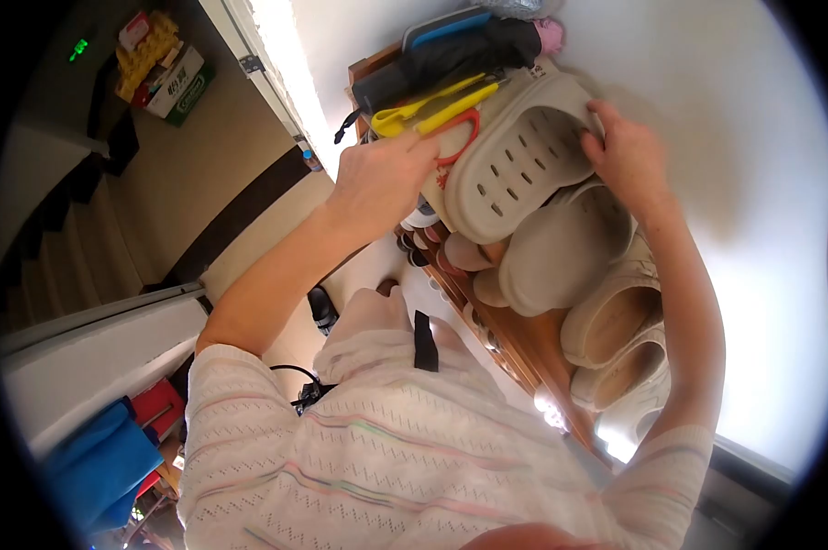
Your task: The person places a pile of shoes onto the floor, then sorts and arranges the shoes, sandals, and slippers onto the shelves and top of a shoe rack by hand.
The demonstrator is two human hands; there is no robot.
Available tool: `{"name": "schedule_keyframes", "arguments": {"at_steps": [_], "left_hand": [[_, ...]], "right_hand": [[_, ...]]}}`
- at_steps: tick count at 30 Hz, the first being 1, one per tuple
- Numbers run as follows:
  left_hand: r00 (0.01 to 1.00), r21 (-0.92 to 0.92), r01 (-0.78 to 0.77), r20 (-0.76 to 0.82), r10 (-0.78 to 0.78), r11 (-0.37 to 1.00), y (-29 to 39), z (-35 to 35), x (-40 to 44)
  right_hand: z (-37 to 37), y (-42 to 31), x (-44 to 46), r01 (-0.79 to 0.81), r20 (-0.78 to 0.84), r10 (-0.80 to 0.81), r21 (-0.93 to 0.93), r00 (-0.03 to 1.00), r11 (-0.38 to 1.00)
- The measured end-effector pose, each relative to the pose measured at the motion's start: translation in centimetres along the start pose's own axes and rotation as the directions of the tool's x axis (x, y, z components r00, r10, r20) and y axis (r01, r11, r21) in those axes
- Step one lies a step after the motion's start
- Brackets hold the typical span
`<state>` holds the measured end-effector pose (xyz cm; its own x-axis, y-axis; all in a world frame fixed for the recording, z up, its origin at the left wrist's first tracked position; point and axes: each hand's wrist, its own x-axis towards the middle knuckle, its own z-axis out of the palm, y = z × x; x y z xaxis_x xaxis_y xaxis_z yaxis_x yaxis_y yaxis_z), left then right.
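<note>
white-and-green carton sitting out in the hallway, yellow bundle showing just beside it, green light glowing to the left; stairs running below; blue cloth showing lower left

right grip on pale clog; left grip near red loop
</note>
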<state>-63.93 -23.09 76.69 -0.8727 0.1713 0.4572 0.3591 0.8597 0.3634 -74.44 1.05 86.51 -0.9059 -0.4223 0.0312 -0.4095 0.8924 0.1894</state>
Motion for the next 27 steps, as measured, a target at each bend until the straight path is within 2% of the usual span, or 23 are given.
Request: {"name": "schedule_keyframes", "arguments": {"at_steps": [4, 7, 19, 27], "left_hand": [[0.998, -0.044, -0.042, -0.044, 0.040, 0.998, -0.3, 0.1, 0.0], [1.000, -0.041, -0.009, -0.001, 0.009, 0.999, -0.4, -0.3, 0.1], [1.000, -0.038, -0.003, -0.014, 0.002, 0.999, -1.0, -0.7, -0.1], [0.999, 0.039, -0.032, 0.024, 0.031, 0.999, 0.0, -1.3, 0.2]], "right_hand": [[0.5, 0.3, 0.1, 0.018, -0.031, -0.015, 0.089, 0.999, 0.996], [0.0, 0.2, 0.0, 0.001, 0.004, -0.002, 0.152, 1.000, 0.988], [-0.4, -0.1, -0.5, -0.030, 0.028, 0.026, 0.150, 0.999, 0.988], [0.3, 0.5, -0.1, -0.018, 0.034, 0.011, 0.188, 0.999, 0.982]]}}
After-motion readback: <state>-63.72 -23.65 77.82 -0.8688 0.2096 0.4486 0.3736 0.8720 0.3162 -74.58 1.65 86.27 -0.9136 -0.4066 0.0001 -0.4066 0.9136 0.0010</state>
